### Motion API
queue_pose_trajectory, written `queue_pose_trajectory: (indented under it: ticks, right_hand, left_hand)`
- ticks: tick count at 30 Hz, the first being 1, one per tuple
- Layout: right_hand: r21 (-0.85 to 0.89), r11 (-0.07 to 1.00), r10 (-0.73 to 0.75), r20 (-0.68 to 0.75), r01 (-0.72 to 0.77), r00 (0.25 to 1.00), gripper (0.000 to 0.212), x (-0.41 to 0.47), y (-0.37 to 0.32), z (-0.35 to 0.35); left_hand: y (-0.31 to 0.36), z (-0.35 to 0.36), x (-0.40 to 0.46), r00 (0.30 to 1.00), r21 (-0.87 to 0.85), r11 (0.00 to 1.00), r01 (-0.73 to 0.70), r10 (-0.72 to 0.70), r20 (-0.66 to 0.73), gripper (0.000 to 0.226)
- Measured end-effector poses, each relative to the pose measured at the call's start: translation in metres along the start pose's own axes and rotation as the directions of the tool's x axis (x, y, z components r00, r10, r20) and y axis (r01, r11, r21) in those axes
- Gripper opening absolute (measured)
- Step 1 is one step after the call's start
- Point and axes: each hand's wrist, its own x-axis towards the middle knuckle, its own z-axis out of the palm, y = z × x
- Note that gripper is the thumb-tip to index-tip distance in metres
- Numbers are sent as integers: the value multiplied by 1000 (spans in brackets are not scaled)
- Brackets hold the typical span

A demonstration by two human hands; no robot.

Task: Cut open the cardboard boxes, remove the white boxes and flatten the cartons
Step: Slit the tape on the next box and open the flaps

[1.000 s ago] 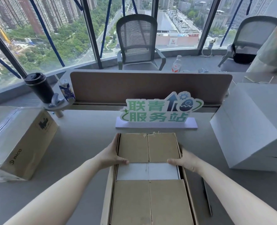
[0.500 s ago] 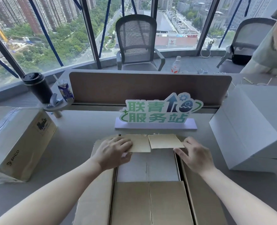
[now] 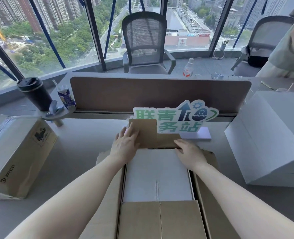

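Cardboard far flaps are pressed back by flat, open fingers of the left hand. The white box lies just behind both hands, lengthwise toward the person; the right hand rests open on its far corner.

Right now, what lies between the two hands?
In the head view, a raised cardboard flap and the far edge of the white box lie between the left hand and right hand.

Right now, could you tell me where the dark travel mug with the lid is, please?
In the head view, the dark lidded travel mug stands far left on a small round tray, beside the purple drink carton, behind the sealed brown cardboard box.
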Motion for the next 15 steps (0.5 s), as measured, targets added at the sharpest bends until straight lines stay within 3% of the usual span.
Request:
queue_pose_trajectory:
  ticks: [2,6,11,15]
  right_hand:
    - [-73,997,23,14,-22,1000,42,3,2,6]
    - [-93,994,56,-36,-60,998,31,7,3,11]
    - [-77,994,79,-40,-82,996,30,10,-1,9]
    - [-84,997,-9,-117,-1,993,37,-8,-2,15]
  left_hand:
    - [-1,9,2,992,-108,993,45,-32,120,29]
    - [-4,17,-1,973,-256,953,161,-110,203,35]
    - [-3,17,2,976,-215,963,161,-124,177,28]
    - [-2,18,-6,997,-166,985,51,-39,72,31]
